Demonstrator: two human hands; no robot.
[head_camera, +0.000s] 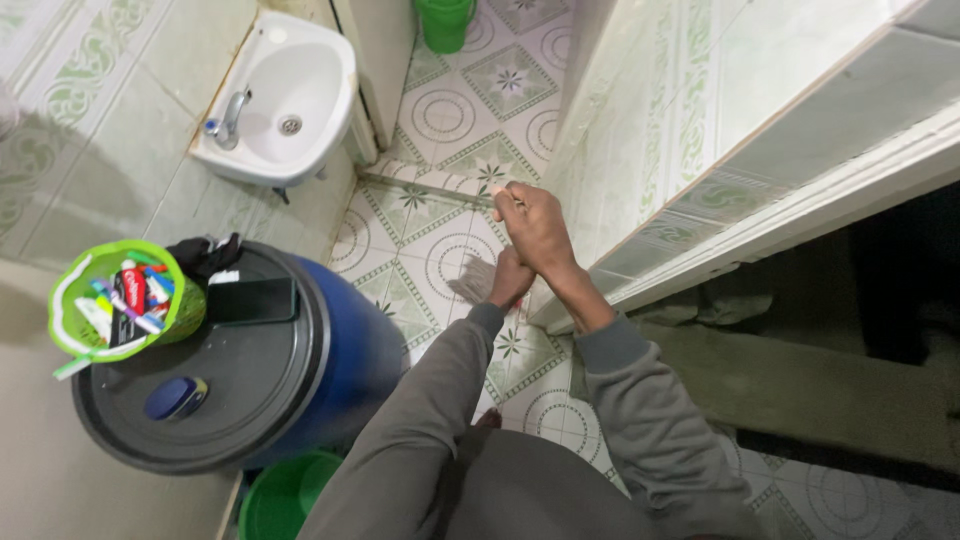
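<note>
Both my hands grip a thin stick handle (497, 212) that points almost straight up at the camera. My right hand (535, 228) is closed around its upper end. My left hand (510, 279) holds it lower down, just below the right one. Beneath the hands, a grey mop-like head (470, 281) rests on the patterned floor tiles (420, 250) beside the tiled wall corner. Most of the handle is hidden by my hands. Grey sleeves cover both arms.
A blue barrel (355, 350) with a black lid stands at the left, bearing a green basket (75, 290) of tubes, a dark phone (252, 300) and a small blue object (175, 397). There are also a white sink (290, 90), a green bucket (445, 22), a green basin (285, 495) and a tiled wall (640, 130).
</note>
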